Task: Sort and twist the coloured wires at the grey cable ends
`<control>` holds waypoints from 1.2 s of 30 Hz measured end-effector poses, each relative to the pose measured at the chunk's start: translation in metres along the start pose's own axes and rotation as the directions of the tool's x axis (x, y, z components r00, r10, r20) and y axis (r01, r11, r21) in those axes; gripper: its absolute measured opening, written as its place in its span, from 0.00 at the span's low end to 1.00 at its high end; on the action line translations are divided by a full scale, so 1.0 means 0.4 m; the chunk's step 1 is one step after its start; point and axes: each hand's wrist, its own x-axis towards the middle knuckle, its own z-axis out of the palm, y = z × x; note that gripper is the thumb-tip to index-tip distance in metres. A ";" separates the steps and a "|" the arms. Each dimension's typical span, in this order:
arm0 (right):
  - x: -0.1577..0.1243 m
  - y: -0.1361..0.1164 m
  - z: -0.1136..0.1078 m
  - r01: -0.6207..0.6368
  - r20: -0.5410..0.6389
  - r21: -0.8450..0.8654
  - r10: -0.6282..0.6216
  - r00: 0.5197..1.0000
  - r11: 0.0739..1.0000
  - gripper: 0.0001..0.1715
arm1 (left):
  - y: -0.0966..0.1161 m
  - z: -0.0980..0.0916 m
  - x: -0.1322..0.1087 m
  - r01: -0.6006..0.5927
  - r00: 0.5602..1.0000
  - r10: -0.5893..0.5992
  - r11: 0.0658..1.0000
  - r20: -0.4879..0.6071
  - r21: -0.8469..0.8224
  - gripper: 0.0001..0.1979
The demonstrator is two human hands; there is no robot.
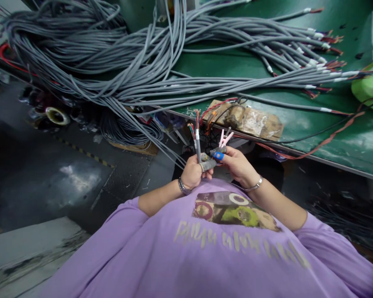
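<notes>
In front of my chest, my left hand (193, 170) is closed around grey cables (198, 151). Their stripped ends stand up above the fist, with white bands and thin coloured wires (197, 118) fanning out. My right hand (238, 164) meets it from the right, thumb and fingers pinched together. Blue tape (218, 156) wraps the right thumb, and grey coverings sit on fingers of both hands. Whatever lies in the right pinch is too small and hidden to name. A pink clip (225, 139) shows just above the right fingers; I cannot tell whether they touch it.
Long grey cables (136, 89) lie heaped across the green bench (307, 124), stripped ends to the right. A taped wooden block (251, 120) sits at the bench edge near my hands. Coiled cable (130, 132) rests below, left. A bright green object (371, 89) is at far right.
</notes>
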 end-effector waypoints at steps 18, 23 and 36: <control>0.023 -0.007 -0.023 -0.093 -0.145 0.300 0.142 0.979 0.949 0.25 | 0.017 -0.013 -0.007 -0.020 1.000 0.018 0.994 -0.026 -0.111 0.19; 0.049 -0.037 -0.025 -0.061 -0.109 0.203 0.084 0.991 0.977 0.31 | 0.060 -0.004 -0.006 0.026 0.997 -0.017 0.994 0.079 -0.108 0.19; 0.057 -0.063 0.019 0.029 -0.068 0.189 -0.016 0.998 0.982 0.33 | 0.082 0.038 0.025 0.110 0.991 -0.099 0.985 0.092 -0.129 0.24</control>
